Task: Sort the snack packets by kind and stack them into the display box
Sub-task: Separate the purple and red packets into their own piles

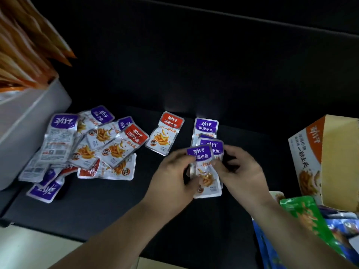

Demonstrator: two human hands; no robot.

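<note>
Head camera: my left hand [171, 171] and right hand [242, 171] both pinch a fan of purple packets [202, 158]. I should tap their edges flush and keep the faces one way. Beyond lie a purple packet [206, 127] and a lone red packet [165, 136], kept apart. The display box [330, 162] stands to the right.

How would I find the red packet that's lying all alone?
Look at the dark table, between the messy pile of packets on its left and the left hand and right hand, which hold purple packets. The red packet lies there, touching nothing; the other red ones overlap in the pile, and the packet to its right is purple.
</note>
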